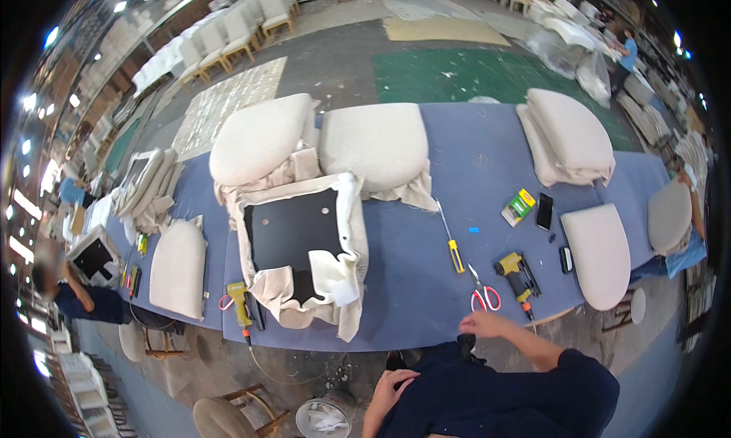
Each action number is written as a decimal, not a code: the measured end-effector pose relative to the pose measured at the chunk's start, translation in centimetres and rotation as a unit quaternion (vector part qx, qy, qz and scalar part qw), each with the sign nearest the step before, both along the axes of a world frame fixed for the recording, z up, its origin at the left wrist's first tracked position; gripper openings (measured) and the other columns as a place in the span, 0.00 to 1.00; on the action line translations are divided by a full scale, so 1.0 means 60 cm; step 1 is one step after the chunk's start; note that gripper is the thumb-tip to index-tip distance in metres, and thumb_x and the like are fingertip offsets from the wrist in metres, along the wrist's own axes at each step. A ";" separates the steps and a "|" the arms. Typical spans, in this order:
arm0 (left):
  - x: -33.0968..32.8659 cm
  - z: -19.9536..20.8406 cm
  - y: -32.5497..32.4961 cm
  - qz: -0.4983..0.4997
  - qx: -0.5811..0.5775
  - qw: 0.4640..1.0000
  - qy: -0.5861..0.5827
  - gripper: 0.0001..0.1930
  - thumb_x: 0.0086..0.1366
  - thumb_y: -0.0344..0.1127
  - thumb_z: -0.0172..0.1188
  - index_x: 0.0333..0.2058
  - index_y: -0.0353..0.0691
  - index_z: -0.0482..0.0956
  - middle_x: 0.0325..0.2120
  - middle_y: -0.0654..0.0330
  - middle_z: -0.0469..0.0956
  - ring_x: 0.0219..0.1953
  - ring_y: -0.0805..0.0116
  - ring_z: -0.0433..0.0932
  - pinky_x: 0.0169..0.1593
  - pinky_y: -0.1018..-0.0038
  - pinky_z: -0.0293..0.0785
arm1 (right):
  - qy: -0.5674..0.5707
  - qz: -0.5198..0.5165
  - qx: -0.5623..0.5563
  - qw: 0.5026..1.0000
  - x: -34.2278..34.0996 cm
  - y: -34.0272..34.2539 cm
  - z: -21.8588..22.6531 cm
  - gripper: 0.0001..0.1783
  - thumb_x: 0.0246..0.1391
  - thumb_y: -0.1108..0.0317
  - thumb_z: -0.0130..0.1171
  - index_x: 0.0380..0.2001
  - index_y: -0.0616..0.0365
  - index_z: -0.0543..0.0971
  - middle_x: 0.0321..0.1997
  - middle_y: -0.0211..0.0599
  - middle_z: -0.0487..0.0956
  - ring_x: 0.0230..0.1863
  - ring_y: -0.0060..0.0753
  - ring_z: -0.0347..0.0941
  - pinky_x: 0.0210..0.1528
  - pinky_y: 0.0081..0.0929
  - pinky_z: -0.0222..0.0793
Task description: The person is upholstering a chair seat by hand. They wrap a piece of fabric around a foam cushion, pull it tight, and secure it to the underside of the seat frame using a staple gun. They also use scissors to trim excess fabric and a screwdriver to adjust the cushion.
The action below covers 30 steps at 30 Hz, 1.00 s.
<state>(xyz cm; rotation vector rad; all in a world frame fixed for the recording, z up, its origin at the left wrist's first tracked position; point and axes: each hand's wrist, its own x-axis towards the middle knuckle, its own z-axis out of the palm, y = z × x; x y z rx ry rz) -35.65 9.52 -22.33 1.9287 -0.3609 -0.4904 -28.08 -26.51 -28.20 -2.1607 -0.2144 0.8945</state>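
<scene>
My right hand is over the front edge of the blue-covered table, its fingers closed at a small dark item that I cannot make out. My left hand lies against my dark shirt at the waist, fingers fairly flat and holding nothing visible. Nearest my right hand are red-handled scissors, a yellow-and-black staple gun and a yellow-handled screwdriver. Left of them a chair seat lies underside up, its black base showing and beige fabric loose around its edges. Another staple gun lies beside it.
Padded beige seats are stacked along the far side, and more at the right. A phone and a green box lie on the table. A bucket and a stool stand below. Other people work at both ends.
</scene>
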 end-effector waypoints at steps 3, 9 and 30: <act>0.028 -0.024 -0.054 -0.027 -0.059 0.998 0.018 0.08 0.66 0.31 0.63 0.42 0.38 0.86 0.39 0.56 0.85 0.41 0.57 0.80 0.51 0.69 0.70 | -0.248 0.076 -0.059 0.964 0.043 -0.101 -0.098 0.13 0.61 0.58 0.57 0.35 0.57 0.80 0.32 0.43 0.81 0.36 0.46 0.79 0.41 0.44 0.73; 0.069 -0.005 -0.151 -0.036 -0.017 0.996 0.084 0.11 0.68 0.33 0.60 0.47 0.42 0.85 0.45 0.56 0.82 0.47 0.59 0.75 0.53 0.69 0.69 | -0.163 -0.214 -0.303 0.914 0.230 -0.252 -0.022 0.15 0.57 0.55 0.58 0.36 0.54 0.84 0.40 0.45 0.83 0.44 0.52 0.81 0.46 0.48 0.77; -0.058 0.067 -0.087 0.170 0.131 0.915 0.341 0.20 0.65 0.30 0.61 0.55 0.30 0.78 0.46 0.51 0.80 0.51 0.67 0.76 0.57 0.69 0.70 | 0.097 -0.008 0.149 0.984 0.123 -0.119 -0.064 0.17 0.57 0.51 0.62 0.32 0.56 0.83 0.33 0.40 0.83 0.38 0.39 0.80 0.40 0.40 0.74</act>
